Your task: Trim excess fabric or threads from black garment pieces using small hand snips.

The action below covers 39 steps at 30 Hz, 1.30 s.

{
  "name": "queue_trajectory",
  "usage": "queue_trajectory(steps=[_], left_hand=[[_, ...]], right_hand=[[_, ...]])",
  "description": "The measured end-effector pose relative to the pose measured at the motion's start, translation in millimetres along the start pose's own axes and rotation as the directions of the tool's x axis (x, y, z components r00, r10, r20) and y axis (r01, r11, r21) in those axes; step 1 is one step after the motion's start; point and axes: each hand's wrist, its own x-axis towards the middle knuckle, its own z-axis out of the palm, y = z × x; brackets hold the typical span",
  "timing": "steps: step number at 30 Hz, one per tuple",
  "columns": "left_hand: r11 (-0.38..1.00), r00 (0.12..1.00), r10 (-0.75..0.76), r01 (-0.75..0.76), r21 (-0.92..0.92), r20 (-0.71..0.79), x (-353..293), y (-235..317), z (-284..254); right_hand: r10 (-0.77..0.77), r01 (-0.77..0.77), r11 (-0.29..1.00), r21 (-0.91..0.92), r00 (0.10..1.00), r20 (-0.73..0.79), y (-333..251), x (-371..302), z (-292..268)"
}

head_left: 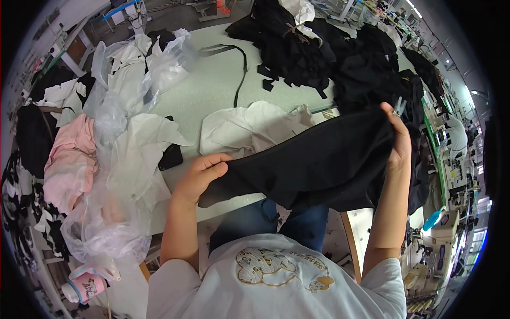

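Black cloth [308, 159] is held stretched between two bare hands above the near edge of the pale bench [212, 80], its upper edge drawn in a line that rises from left to right. The left end is gripped by the left hand [199, 178], which is closed, with the thumb laid along the upper corner and the fingers curled. The right end is gripped higher up by the right hand [399, 141], whose fingers are partly hidden by the cloth; a small pale pronged object [399, 107] is seen at its fingertips (whether it is gripped there cannot be told). Behind the cloth, and partly covered by it, a crumpled white sheet [244, 127] is spread on the bench. Farther back, a narrow black strip [245, 69] is laid in a bend, and dark fabric [366, 58] is heaped at the far right. On the left, white pieces [135, 149] are bunched with clear plastic [109, 95], beside which folded pink fabric [71, 165] is placed
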Motion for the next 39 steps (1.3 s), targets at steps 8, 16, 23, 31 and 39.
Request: queue_trajectory(steps=[8, 16, 23, 31, 39], left_hand=[[0.844, 0.989, -0.038, 0.108, 0.526, -0.141, 13.8, -26.8, -20.3], [0.440, 0.981, 0.148, 0.050, 0.897, -0.127, 35.6, -22.8, 0.5], [0.229, 0.958, 0.281, -0.012, 0.973, -0.054, 75.3, -28.6, 67.8], [0.489, 0.927, 0.355, -0.072, 0.869, -0.123, 89.6, -28.1, 65.1], [0.853, 0.854, 0.300, -0.041, 0.519, -0.425, 39.3, 15.4, 21.6]], right_hand=[[0.165, -0.159, 0.904, -0.397, 0.986, -0.021, 57.5, 81.6, -3.2], [0.255, -0.204, 0.899, -0.387, 0.963, 0.085, 55.2, 81.0, 8.0], [0.254, -0.185, 0.867, -0.463, 0.963, 0.091, 53.8, 64.9, 7.6], [0.254, -0.092, 0.820, -0.565, 0.943, 0.215, 32.4, 35.5, 23.7], [0.347, -0.071, 0.745, -0.663, 0.890, 0.295, 32.6, 20.4, 11.5]])
